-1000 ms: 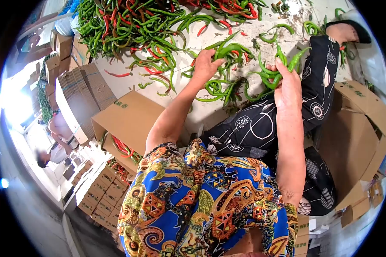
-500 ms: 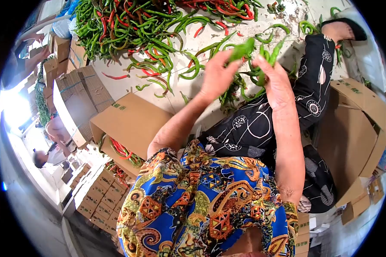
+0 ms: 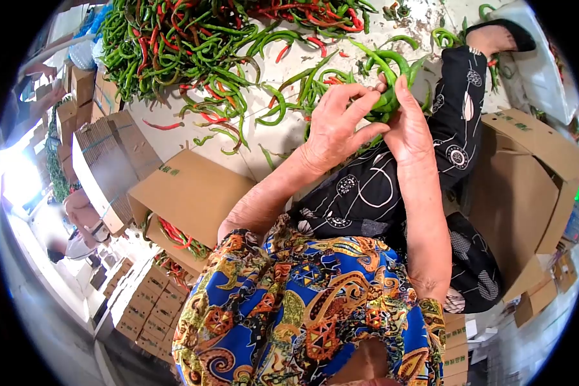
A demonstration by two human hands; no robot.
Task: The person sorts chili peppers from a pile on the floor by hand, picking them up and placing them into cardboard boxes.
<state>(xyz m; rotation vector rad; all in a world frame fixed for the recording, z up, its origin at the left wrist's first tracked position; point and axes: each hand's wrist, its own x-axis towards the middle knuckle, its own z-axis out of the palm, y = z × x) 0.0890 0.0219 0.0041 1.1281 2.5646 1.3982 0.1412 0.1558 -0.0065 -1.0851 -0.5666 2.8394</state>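
Note:
My right hand is closed round a bunch of green peppers, their curved ends sticking up past the thumb. Close against the bunch from the left is my left hand, its fingers bent toward the peppers and its thumb stretched out below them; its fingertips overlap the bunch, and whether they grip a pepper is unclear. Loose green and red peppers lie on the pale floor just left of my hands. A large heap of green and red peppers spreads at the upper left.
An open cardboard box with peppers inside stands left of my arm, beside flattened cartons. Another open box is at the right, past my bent leg. Stacked cartons stand lower left; another person is at far left.
My left hand has left the loose peppers, moved right with green pepper in it, and met my right hand at the bunch. The view has shifted slightly.

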